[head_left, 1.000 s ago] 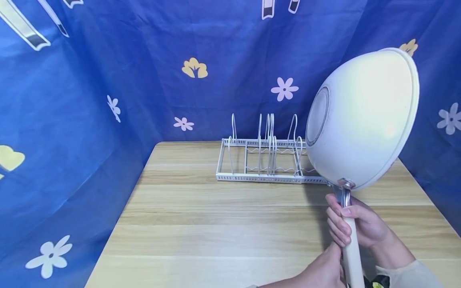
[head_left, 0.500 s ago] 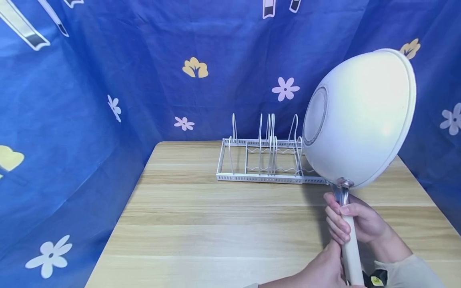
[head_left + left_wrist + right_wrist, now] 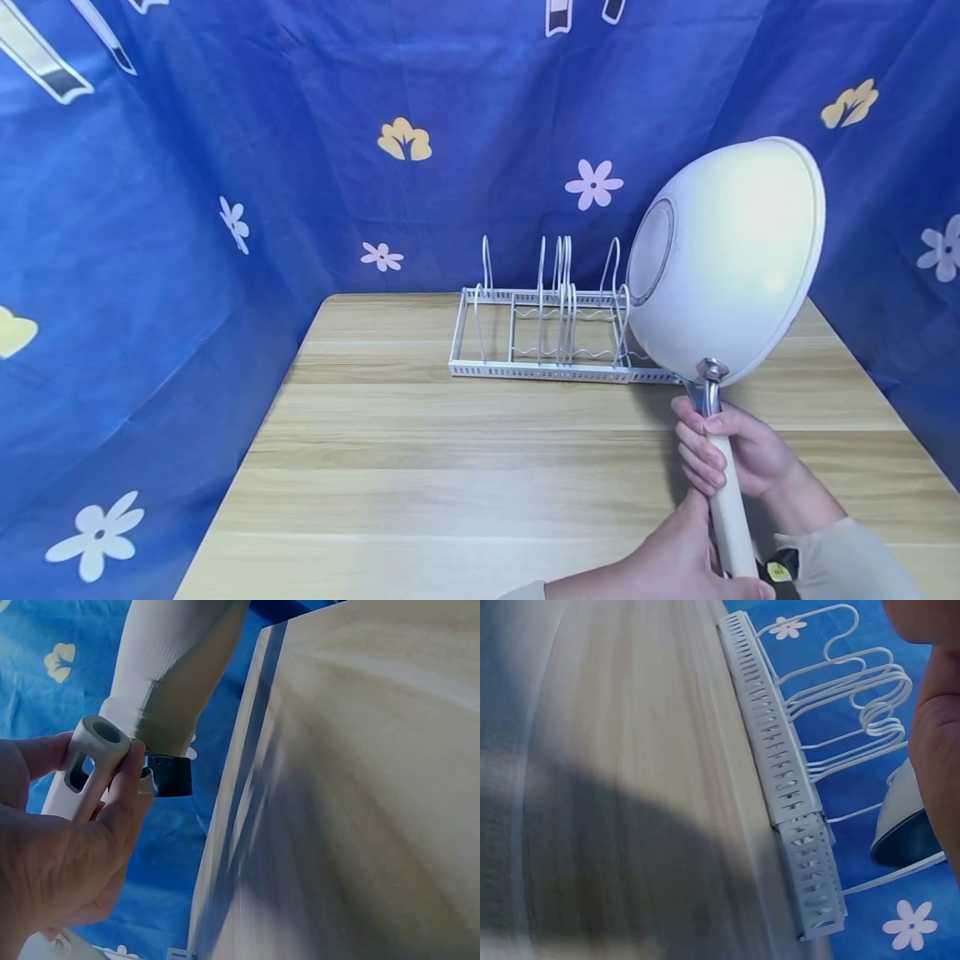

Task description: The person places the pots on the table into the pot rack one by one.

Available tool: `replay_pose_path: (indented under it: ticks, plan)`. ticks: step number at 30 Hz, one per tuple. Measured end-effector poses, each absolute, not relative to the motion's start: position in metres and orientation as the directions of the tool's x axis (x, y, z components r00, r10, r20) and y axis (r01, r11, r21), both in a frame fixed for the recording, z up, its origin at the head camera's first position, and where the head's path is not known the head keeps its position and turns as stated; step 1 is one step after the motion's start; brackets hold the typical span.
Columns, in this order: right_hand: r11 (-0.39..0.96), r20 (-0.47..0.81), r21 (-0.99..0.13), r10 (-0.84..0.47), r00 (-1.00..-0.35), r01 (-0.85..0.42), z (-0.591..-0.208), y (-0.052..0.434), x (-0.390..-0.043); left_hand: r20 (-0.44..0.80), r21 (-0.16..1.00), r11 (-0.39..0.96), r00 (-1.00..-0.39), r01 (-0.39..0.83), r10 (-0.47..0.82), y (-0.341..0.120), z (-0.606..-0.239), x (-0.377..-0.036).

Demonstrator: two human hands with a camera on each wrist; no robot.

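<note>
A white wok (image 3: 731, 258), its round base toward the left and its mouth toward the right, is held tilted on edge at the right of the head view. My right hand (image 3: 757, 458) grips its pale handle (image 3: 729, 508) just below the metal joint. Lower down, my left hand (image 3: 675, 550) holds the handle's end; the left wrist view shows fingers and thumb around that handle end (image 3: 79, 772). Behind the wok, a white wire pan rack (image 3: 540, 374) is partly hidden. Beside its wires in the right wrist view is a white, dark-lined piece of cookware (image 3: 911, 825).
The rack stands toward the back of a wooden table (image 3: 420, 483), with upright wire loops (image 3: 840, 690) along it. Blue patterned cloth (image 3: 300, 167) hangs close behind and at both sides. A black wrist strap (image 3: 169, 775) shows by the right sleeve (image 3: 165, 675).
The wok has moved left, and its top edge has come down, over the rack's right end. Both hands have shifted slightly left with it, still holding the handle.
</note>
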State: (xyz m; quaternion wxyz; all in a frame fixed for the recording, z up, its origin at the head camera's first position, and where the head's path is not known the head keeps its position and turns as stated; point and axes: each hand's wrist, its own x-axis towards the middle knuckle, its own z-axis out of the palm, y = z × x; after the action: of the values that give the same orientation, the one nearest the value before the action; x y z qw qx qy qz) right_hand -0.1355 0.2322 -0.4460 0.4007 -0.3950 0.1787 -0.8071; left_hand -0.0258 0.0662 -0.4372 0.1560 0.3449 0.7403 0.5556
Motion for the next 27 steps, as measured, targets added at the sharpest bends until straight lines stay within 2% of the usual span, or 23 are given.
replay_pose_path:
  ticks: [5, 8, 16, 22, 27]
  plan:
    - [-0.608, 0.468, -0.568, -0.793, -0.389, 0.555, -0.457, 0.233, -0.141, 0.005, 0.995, 0.067, -0.734, 0.069, 0.679, 0.065, -0.437, -0.028]
    - [-0.597, 0.447, -0.545, -0.801, -0.398, 0.589, -0.463, 0.233, -0.143, -0.044, 0.999, 0.052, -0.743, -0.012, 0.668, 0.065, -0.438, -0.029]
    - [-0.589, 0.433, -0.523, -0.806, -0.404, 0.616, -0.472, 0.233, -0.15, -0.069, 0.982, 0.179, -0.776, 0.057, 0.627, 0.064, -0.441, -0.032]
    - [-0.583, 0.423, -0.512, -0.811, -0.405, 0.631, -0.476, 0.232, -0.156, -0.114, 0.963, 0.264, -0.801, 0.057, 0.587, 0.064, -0.443, -0.037]
    - [-0.531, 0.318, -0.577, -0.846, -0.428, 0.62, -0.475, 0.24, -0.158, -0.161, 0.946, 0.324, -0.814, 0.036, 0.558, 0.062, -0.446, -0.042]
